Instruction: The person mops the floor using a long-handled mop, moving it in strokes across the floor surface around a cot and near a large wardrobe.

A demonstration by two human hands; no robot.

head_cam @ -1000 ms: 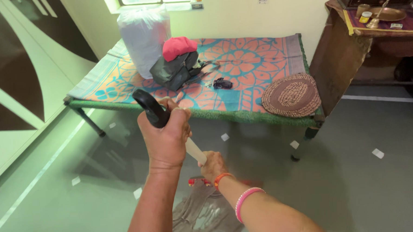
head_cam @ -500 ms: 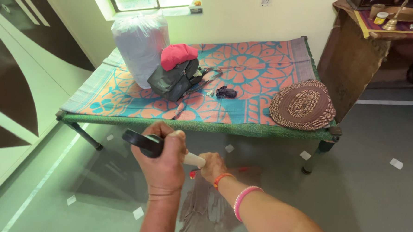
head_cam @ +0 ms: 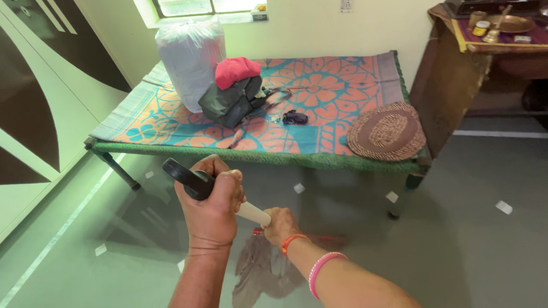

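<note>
The left hand [head_cam: 211,203] is clenched in a fist round the top of a mop handle [head_cam: 252,214], fingers wrapped tight, and the same fist pins a black phone [head_cam: 186,178] against the handle, the phone sticking out up and to the left of the knuckles. The pale handle runs down and to the right out of that fist and goes straight into the right hand [head_cam: 280,226], which is closed round it lower down, just beside the left; an orange band and a pink band sit on that wrist. Below the right hand a bit of red shows on the shaft, and a grey-brown cloth [head_cam: 261,274] lies spread on the grey floor [head_cam: 475,250] under both forearms, touching the floor. Beyond the hands, well apart from them, stands a cot [head_cam: 320,90] with a patterned orange and teal mat. On it are a white sack [head_cam: 190,59], a black bag [head_cam: 231,101] with a red bundle [head_cam: 236,70] on top, a small dark item [head_cam: 295,117] and a round woven mat [head_cam: 385,132] near its right end. A wooden counter [head_cam: 461,72] stands at the right, with a brass plate [head_cam: 510,23] on top.
</note>
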